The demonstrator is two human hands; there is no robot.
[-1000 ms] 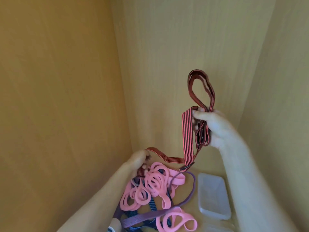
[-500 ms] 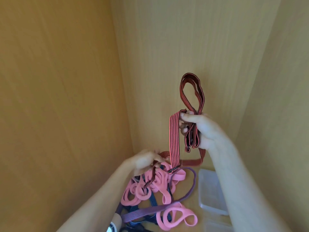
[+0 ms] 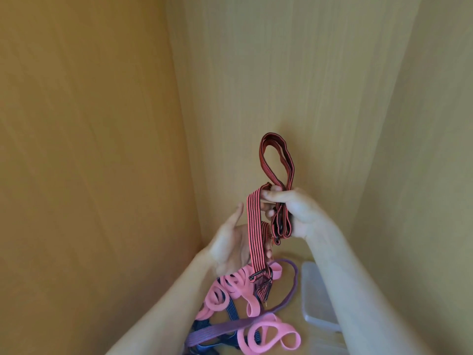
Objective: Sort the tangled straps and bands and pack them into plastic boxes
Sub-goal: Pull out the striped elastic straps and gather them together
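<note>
A clear plastic box (image 3: pixel 316 303) sits on the wooden floor of a cupboard-like space, and everything else is placed from it. Above the box and a little to its left, the right hand (image 3: pixel 297 211) is raised, its fingers and thumb curled round several gathered folds of a red-and-black striped strap (image 3: pixel 253 226). One loop of the strap stands up out of the fist, higher still above the box, and the short folded ends hang just below the hand. From the thumb a single length of the strap drops down and left of the box, across the palm of the left hand (image 3: pixel 230 244). That hand is spread wide with the palm turned up and the thumb pointing upward; the strap lies over it without being gripped, and fingertips show past the strap's far edge. The strap's hanging end carries a dark metal buckle (image 3: pixel 258 274), which dangles just above a tangled heap lying left of the box. In the heap are pink bands (image 3: pixel 227 285), a blue strap (image 3: pixel 231 310) underneath them, and a purple band (image 3: pixel 230 329) whose thin loop curves close to the box's left wall. Wooden panels (image 3: pixel 89 149) rise behind and on both sides of the box.
</note>
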